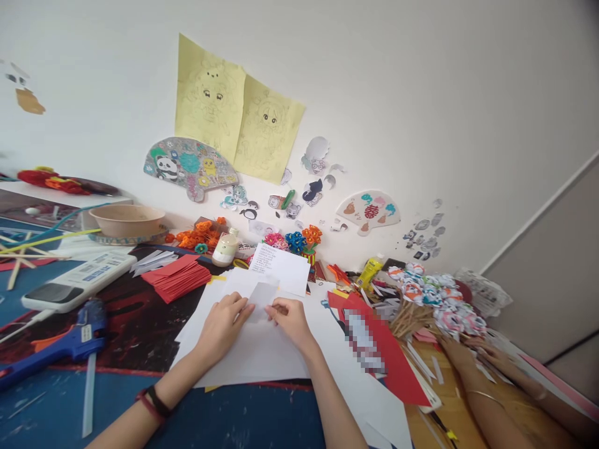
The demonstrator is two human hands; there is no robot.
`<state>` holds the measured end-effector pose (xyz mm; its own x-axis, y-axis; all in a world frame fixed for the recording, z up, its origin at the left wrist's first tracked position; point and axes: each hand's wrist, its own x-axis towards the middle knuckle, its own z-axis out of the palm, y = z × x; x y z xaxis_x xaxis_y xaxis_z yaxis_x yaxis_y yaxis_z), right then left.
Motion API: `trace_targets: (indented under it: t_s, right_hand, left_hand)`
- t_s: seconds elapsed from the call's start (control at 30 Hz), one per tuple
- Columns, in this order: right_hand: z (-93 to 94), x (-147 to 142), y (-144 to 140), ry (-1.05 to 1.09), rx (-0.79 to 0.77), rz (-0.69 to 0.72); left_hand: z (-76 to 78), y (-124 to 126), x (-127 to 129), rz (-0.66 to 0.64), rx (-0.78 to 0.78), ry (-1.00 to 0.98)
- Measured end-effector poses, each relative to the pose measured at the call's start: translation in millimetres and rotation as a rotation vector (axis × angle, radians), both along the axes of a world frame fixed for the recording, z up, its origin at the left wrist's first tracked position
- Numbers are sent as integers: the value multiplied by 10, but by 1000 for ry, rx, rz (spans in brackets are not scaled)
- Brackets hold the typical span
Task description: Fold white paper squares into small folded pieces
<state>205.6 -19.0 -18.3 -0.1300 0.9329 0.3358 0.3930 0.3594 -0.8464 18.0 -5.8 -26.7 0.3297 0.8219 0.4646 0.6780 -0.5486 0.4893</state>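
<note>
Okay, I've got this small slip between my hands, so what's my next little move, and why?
I'd probably press the slip flat: your left hand is at one side, your right hand at the other, and the white sheets beneath offer a surface to press against.
</note>
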Motion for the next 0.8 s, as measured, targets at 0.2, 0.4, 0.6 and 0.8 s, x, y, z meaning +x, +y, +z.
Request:
trace_targets:
  t_s: [0.2,0.4,0.6,0.8]
  right_hand:
    - [16,3,-13,-85,47,-41]
    - [7,17,-9,-160,46,-25]
    - [9,-29,-45,-215,44,16]
    - [4,-34,-50,-237,77,-33]
  left_hand:
    - [14,-3,-13,23,3,-58]
    - [-2,20,-25,23,-34,-82]
    - [18,19,-30,9,-123,-142]
    - [47,20,-52,15,-83,-188]
